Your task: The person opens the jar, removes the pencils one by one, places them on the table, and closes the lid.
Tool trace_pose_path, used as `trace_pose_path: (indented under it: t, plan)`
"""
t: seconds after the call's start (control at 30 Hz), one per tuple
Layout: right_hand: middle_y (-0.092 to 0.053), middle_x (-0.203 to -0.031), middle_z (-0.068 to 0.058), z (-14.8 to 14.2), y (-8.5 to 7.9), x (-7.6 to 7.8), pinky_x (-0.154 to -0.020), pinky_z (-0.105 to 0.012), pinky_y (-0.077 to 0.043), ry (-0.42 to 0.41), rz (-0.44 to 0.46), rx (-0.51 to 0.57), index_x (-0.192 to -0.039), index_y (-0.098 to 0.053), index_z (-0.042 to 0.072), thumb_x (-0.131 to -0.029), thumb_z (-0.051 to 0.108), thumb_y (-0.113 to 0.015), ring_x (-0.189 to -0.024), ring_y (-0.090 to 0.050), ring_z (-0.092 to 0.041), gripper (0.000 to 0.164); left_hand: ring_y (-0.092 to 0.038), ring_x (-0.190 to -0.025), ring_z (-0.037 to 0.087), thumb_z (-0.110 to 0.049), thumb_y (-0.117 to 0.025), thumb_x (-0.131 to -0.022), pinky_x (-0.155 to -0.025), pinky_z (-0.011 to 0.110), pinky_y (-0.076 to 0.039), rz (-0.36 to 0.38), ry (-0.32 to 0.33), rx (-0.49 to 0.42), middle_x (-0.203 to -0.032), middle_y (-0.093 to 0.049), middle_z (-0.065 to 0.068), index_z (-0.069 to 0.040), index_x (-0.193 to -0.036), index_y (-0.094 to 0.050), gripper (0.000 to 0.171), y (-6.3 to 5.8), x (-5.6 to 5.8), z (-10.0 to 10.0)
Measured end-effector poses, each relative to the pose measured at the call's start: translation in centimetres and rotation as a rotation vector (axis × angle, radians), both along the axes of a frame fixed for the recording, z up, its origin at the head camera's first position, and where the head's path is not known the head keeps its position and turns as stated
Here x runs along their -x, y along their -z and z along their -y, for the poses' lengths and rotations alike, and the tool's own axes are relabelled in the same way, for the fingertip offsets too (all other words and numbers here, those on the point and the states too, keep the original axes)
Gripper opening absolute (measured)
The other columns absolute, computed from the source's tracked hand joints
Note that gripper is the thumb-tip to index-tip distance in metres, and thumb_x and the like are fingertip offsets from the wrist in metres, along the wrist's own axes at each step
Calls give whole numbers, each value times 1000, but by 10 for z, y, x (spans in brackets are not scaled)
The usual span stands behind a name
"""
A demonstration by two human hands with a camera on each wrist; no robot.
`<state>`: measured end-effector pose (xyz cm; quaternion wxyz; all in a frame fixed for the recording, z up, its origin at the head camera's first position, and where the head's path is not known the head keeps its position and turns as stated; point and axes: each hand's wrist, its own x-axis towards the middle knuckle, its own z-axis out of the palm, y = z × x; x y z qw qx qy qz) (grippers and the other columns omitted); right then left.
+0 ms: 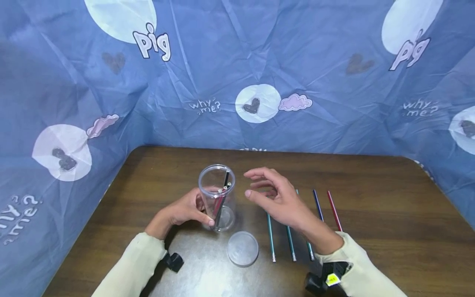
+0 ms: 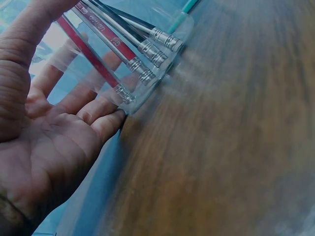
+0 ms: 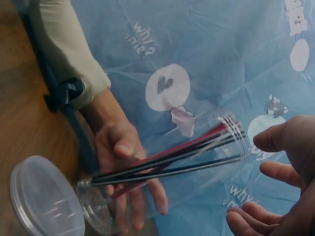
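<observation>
My left hand (image 1: 185, 208) grips a clear plastic jar (image 1: 231, 202) low on its side, the thumb in front and the fingers round the back. The jar is uncapped and its base is close over the tabletop. Inside lean several red and black pencils; a red pencil (image 2: 104, 33) shows its metal eraser end at the bottom in the left wrist view. To the right of the rim, my right hand (image 1: 277, 197) hovers with loosely bent fingers and holds nothing. A round translucent lid (image 1: 243, 248) lies on the table in front of the jar.
Under and beside my right forearm lie a teal pencil (image 1: 271, 239) with two more like it, a blue pencil (image 1: 317, 202) and a red pencil (image 1: 334, 209). The brown wooden table (image 1: 389, 214) ends at a blue printed cloth (image 1: 326, 95) behind and at the sides.
</observation>
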<state>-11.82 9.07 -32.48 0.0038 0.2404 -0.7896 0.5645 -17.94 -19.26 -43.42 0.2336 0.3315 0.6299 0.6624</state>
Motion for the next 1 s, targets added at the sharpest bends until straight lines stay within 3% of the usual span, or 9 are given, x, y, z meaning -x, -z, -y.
trace_pose_path:
  t: [0.23, 0.43, 0.6, 0.7, 0.8, 0.9, 1.0]
  plan:
    - [-59, -124, -8, 12, -1, 0, -89, -39, -55, -1, -83, 16, -126, -64, 12, -89, 13, -72, -113, -61, -23, 38, -62, -113, 26, 7, -84, -68, -98, 34, -50, 6, -11, 0, -128, -57, 33, 9, -137, -45, 79, 1, 0, 2]
    - [-59, -122, -6, 16, -3, 3, -90, -46, -54, -10, -79, -7, -127, -64, 12, -89, 15, -73, -113, -61, -23, 39, -61, -114, 27, 8, -84, -68, -99, 34, -49, -4, 6, 5, -128, -58, 33, 7, -137, -47, 78, -2, 3, 0]
    - [-60, -119, -6, 14, -5, 9, -87, -42, -56, 19, -112, 7, -125, -64, 12, -88, 13, -73, -108, -64, -23, 38, -58, -119, 28, 7, -85, -69, -103, 35, -46, -24, 17, 35, -130, -55, 35, 5, -138, -48, 79, -7, 7, -5]
    - [-61, -119, -7, 13, -6, 11, -86, -41, -56, 12, -124, 20, -125, -64, 11, -88, 13, -73, -109, -64, -25, 38, -52, -126, 37, 8, -84, -69, -107, 35, -43, -44, 40, 49, -136, -50, 35, 2, -144, -41, 86, -12, 7, -7]
    - [-60, -119, -11, 14, -4, 11, -86, -40, -56, -13, -126, 28, -126, -63, 10, -89, 12, -73, -109, -64, -28, 39, -46, -130, 43, 7, -85, -69, -107, 36, -43, -111, 54, 45, -144, -45, 31, -5, -153, -28, 102, -18, 6, -9]
    - [-61, -118, -12, 15, -2, 10, -85, -39, -56, -19, -134, 38, -126, -63, 10, -89, 12, -72, -109, -64, -28, 38, -42, -136, 38, 6, -88, -66, -111, 38, -40, -190, 28, 2, -152, -39, 24, -14, -159, -12, 121, -26, 4, -11]
    - [-61, -117, -11, 16, -2, 10, -85, -42, -57, -23, -152, 55, -125, -64, 10, -89, 11, -72, -108, -64, -28, 37, -38, -140, 33, 5, -89, -64, -114, 42, -34, -227, -22, -71, -153, -37, 21, -17, -160, -9, 127, -34, 1, -14]
